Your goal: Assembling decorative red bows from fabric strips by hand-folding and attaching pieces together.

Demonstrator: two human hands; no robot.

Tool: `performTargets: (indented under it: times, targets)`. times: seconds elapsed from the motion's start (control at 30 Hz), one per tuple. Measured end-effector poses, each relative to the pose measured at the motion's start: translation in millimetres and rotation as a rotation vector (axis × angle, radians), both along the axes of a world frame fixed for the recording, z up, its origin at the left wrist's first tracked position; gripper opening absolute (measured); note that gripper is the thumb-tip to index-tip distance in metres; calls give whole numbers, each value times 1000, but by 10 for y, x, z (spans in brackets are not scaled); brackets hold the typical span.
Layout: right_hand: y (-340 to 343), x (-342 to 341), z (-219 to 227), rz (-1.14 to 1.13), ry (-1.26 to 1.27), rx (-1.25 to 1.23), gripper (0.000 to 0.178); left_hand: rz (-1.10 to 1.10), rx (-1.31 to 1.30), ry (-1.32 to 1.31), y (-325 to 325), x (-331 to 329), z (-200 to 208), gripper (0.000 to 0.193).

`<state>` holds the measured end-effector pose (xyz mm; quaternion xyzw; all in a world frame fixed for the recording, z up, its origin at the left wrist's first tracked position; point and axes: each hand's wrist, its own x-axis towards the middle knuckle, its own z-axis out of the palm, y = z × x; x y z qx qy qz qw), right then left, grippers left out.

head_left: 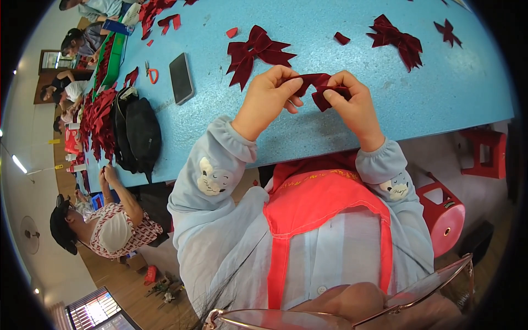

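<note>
Between my two hands, just above the table's near edge, a dark red velvet ribbon [311, 80] is held in a bent, partly folded strip. My left hand [270, 93] pinches its left end between thumb and fingers. At the other end, my right hand [351, 100] grips a folded part, thumb on top. Right behind my left hand lies a dark red velvet bow [258, 50] with pointed tails. Farther right are a second velvet bow [397, 39] and a small bow-shaped piece [448, 33]. My fingers hide part of the held ribbon.
On the blue table [209, 126] lie a phone [181, 78], orange-handled scissors [152, 72], a black bag [137, 132], a heap of red ribbons [99, 121] and a green tray [111, 61]. Red stools [443, 214] stand at right. Several people sit along the left, one person [110, 225] nearest.
</note>
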<state>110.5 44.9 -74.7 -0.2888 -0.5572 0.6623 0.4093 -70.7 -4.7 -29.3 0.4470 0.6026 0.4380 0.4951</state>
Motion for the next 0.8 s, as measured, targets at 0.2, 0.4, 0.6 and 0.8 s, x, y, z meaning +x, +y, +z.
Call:
performTargets:
  times: [0.2,0.4,0.6,0.8]
  targets:
    - [-60,-37,-46,-55,-255,477,10,-55,-292,-496,-117,-145,41,29]
    - [-113,-102,-31,143,-247,672,12,-142,-324,-579,-172,-295,-61,31]
    - [-209,-162,-54,243,-228,614,12,-15,-295,-413,-293,-367,-151,21]
    - [-294,-283,-167,222,-167,164,8,122,-125,-694,-408,-318,-349,12]
